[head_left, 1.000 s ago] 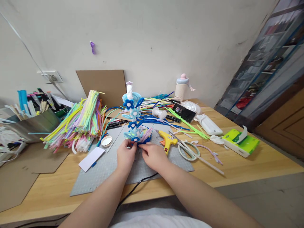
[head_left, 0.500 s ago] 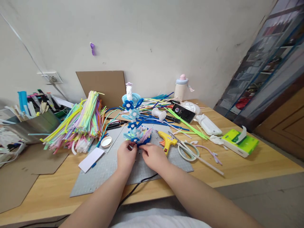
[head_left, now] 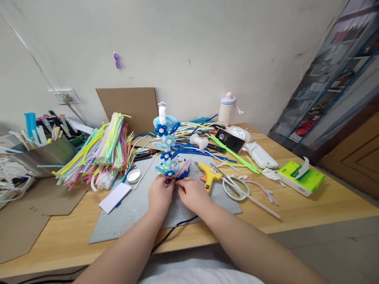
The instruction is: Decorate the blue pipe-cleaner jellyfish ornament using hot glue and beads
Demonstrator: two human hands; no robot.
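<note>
A tall pipe-cleaner figure (head_left: 166, 138) of blue and white flowers stands on a grey mat (head_left: 133, 209) at the table's middle. My left hand (head_left: 160, 195) is closed in a pinch at the figure's base, fingers round a small piece I cannot make out. My right hand (head_left: 192, 194) sits beside it, fingertips pinched on the dark blue rim of the base. A yellow glue gun (head_left: 209, 173) lies just right of my right hand, and its black cord runs under my forearms.
A big pile of coloured pipe cleaners (head_left: 97, 154) lies left of the figure. Scissors (head_left: 237, 187), a phone (head_left: 229, 140), a white spool (head_left: 198, 141), a bottle (head_left: 226, 108) and a green tissue pack (head_left: 302, 177) are to the right. Cardboard (head_left: 128, 106) leans on the wall.
My left hand's fingers have curled tighter against the figure's base. My right hand has stayed at the rim. The view shifted slightly.
</note>
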